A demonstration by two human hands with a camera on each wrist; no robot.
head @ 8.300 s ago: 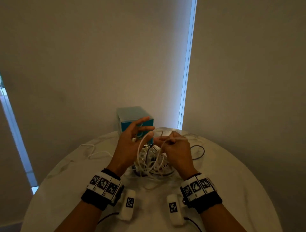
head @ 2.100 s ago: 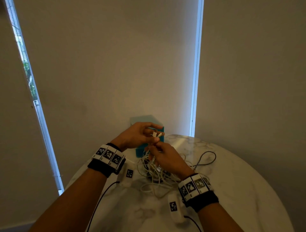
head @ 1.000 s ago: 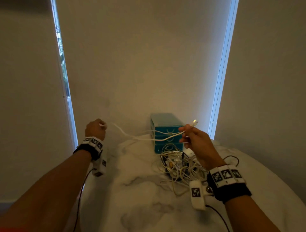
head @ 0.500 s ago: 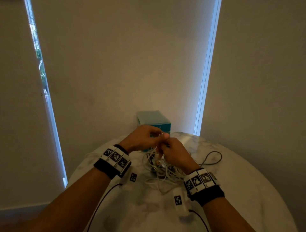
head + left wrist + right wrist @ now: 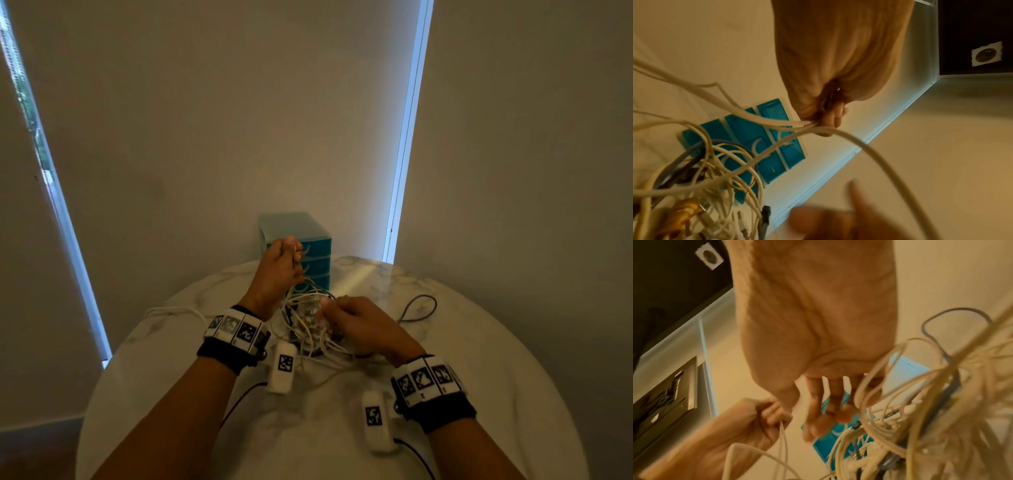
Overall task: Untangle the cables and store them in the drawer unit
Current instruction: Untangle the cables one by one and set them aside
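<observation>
A tangle of white cables [image 5: 308,329] with some dark ones lies mid-table, in front of the teal drawer unit [image 5: 301,236], whose drawers are closed. My left hand [image 5: 296,251] is raised in front of the unit, a fist gripping a doubled white cable [image 5: 793,125] that runs down into the tangle [image 5: 694,186]. My right hand [image 5: 329,308] hovers low over the pile, blurred. In the right wrist view its fingers [image 5: 818,410] are spread and straight beside loose strands [image 5: 920,402], holding nothing I can see. The left fist [image 5: 760,418] shows there too.
The round marble table [image 5: 479,359] stands against blinds. A dark cable loop [image 5: 419,308] lies right of the pile. A white cable [image 5: 171,310] trails toward the table's left edge. Wrist camera pods hang under both forearms.
Half a second ago both hands met at one cable before the drawer unit. Now my left hand has lifted with the cable, and my right hand has let go and dropped to the pile.
</observation>
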